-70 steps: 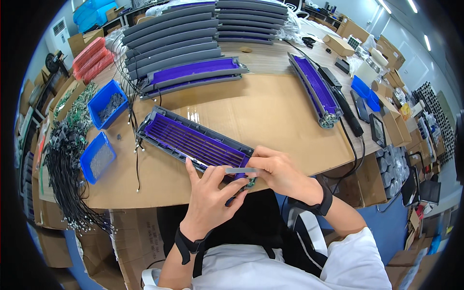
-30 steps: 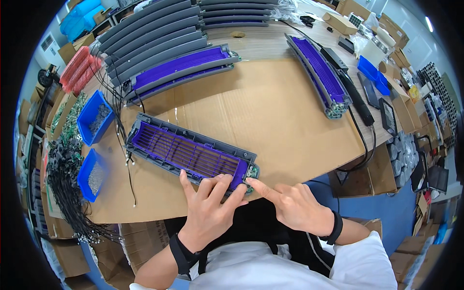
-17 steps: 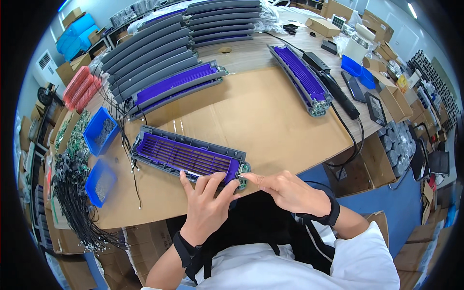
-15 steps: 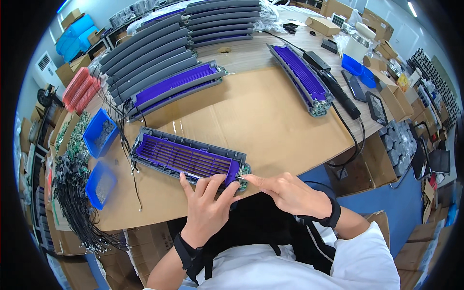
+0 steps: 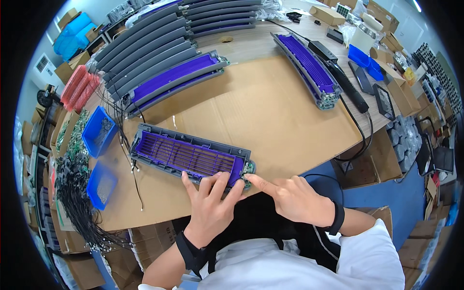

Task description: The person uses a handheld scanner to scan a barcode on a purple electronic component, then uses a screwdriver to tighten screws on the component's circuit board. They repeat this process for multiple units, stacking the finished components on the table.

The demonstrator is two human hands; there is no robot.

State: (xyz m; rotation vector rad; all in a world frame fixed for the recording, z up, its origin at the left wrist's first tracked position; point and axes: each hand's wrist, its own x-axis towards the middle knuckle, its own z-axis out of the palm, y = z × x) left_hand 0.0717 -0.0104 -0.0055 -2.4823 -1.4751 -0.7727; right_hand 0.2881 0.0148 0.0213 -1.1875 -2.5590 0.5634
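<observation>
A long grey housing (image 5: 193, 135) with a purple slatted insert (image 5: 179, 153) lies tilted on the cardboard before me. At its right end sits a small green circuit board (image 5: 249, 169). My left hand (image 5: 210, 208) grips the housing's near edge by that end, fingers spread over the rim and thumb out of sight. With its index finger stretched out, my right hand (image 5: 299, 198) presses a fingertip on the circuit board; its other fingers are curled, and nothing shows in them. Whatever lies under that fingertip is hidden.
Several grey housings (image 5: 145, 53) stand in rows at the far left. Another purple-and-grey housing (image 5: 309, 67) lies at the far right beside a black power strip (image 5: 353, 94). Blue trays (image 5: 99, 130) of small parts and a bundle of black cables (image 5: 75, 193) are at the left.
My right index finger has straightened and now presses on the board's end, where it was at a small pale piece. My left hand keeps its place on the housing.
</observation>
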